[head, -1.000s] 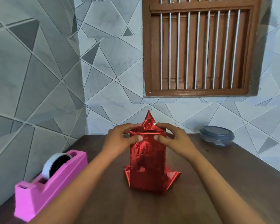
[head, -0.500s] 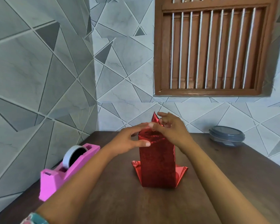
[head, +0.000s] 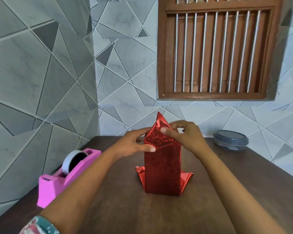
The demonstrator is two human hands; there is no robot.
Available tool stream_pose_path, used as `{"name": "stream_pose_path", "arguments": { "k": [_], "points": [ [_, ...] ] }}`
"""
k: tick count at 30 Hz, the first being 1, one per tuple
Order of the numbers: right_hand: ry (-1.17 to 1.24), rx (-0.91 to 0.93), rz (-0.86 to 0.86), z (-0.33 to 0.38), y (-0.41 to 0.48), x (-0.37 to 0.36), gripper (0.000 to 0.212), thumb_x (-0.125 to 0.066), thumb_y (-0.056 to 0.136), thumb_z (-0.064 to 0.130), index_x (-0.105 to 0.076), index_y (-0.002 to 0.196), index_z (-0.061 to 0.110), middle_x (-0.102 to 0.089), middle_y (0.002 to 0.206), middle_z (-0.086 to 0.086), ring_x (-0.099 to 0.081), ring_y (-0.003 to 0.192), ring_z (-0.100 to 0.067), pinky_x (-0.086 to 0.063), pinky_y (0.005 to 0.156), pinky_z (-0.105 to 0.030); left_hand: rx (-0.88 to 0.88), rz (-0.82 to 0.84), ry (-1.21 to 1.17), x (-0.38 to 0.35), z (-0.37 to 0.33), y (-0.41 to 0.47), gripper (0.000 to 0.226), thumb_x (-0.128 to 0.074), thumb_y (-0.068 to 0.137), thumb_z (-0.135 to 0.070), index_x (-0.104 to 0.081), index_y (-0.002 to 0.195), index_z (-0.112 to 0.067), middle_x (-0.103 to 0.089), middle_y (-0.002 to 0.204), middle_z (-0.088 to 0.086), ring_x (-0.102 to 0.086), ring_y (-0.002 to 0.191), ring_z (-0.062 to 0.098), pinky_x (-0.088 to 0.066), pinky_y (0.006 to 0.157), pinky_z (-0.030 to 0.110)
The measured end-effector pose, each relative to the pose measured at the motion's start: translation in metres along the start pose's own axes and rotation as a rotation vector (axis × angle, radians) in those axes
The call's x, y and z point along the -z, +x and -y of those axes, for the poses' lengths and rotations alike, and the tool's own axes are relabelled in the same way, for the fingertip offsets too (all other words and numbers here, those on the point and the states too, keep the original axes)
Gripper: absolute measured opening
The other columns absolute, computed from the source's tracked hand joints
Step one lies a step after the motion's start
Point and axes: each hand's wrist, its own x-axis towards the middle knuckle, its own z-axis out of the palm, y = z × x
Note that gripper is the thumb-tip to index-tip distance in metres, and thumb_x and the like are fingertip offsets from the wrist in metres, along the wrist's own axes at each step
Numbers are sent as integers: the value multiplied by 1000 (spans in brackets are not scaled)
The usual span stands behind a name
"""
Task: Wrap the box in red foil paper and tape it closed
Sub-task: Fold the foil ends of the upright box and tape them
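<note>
A tall box wrapped in shiny red foil paper stands upright in the middle of the brown table. Loose foil flaps stick out at its base on both sides, and a pointed foil flap rises at its top. My left hand grips the upper left of the box, thumb across the front face. My right hand pinches the top foil flap from the right, thumb on its front. A pink tape dispenser with a roll of tape sits at the left edge of the table.
A round dark-lidded container sits at the back right of the table near the wall. Tiled walls close the left and far sides. A brown barred window is above.
The top foil, earlier pressed down by both hands, now stands up in a larger pointed flap held by my right hand. The view has shifted a little.
</note>
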Motion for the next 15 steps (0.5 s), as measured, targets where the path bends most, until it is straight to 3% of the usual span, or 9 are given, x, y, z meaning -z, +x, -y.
{"name": "stream_pose_path", "arguments": {
  "k": [2,4,8,10,12,15],
  "points": [
    [-13,33,51,-3,2,3,22,-79,73,24,-66,63,9,-71,90,-2,-61,76,0,-38,61,-3,1,10,-2,0,-1,0,60,-79,72,-32,-51,122,-50,-62,120,-24,-53,117,-3,-37,103,23],
    [140,11,44,2,3,2,16,-78,74,12,-69,70,-1,-70,91,-2,-60,72,3,-39,61,-3,6,15,7,1,-2,0,56,-79,74,-28,-53,118,-51,-62,115,-28,-55,114,-6,-38,101,21],
    [553,-89,-190,16,4,-2,14,-59,90,8,-66,96,-1,-65,94,-3,-57,80,-3,-43,54,-5,17,28,18,2,-4,0,57,-77,76,-26,-51,120,-50,-61,112,-34,-52,112,-13,-36,93,10],
    [396,-70,-123,18,9,-1,22,-62,88,30,-67,95,10,-67,99,0,-60,90,-6,-47,63,-9,23,33,26,0,-6,0,59,-77,76,-27,-50,122,-49,-60,113,-35,-51,112,-14,-36,93,10],
    [181,-112,68,25,15,1,35,-65,82,47,-69,91,14,-70,95,1,-64,91,-11,-50,77,-23,19,27,33,-1,-6,1,60,-78,75,-27,-50,123,-48,-60,114,-33,-52,114,-11,-37,97,14],
    [121,-155,168,38,28,0,22,-74,78,29,-72,80,7,-71,90,-8,-64,78,-15,-48,72,-24,25,27,45,-1,-7,1,56,-78,74,-28,-52,119,-49,-62,111,-32,-53,113,-9,-38,99,19]
  ]
}}
